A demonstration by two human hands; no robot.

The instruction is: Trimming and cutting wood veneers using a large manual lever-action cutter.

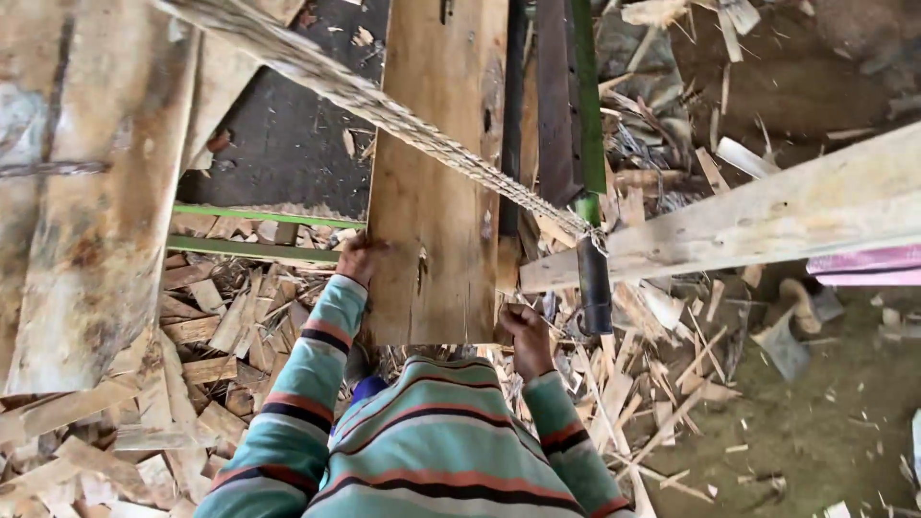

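Head view. My left hand (359, 257) grips the left edge of the wide plank (434, 182) near its end, fingers closed around it; my right hand (526, 334) clasps the plank's near right corner. The plank runs away from me under a twisted rope (403, 120), beside a dark green-edged rail (574, 125). Offcuts (216, 326) litter the ground below; a pale beam (767, 216) lies to the right. Done well, I judge, both grips stay level and firm, keeping the plank straight along the rail.

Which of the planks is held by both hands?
The upright middle plank: left hand and right hand grip its lower edges. The pale plank at right lies untouched.
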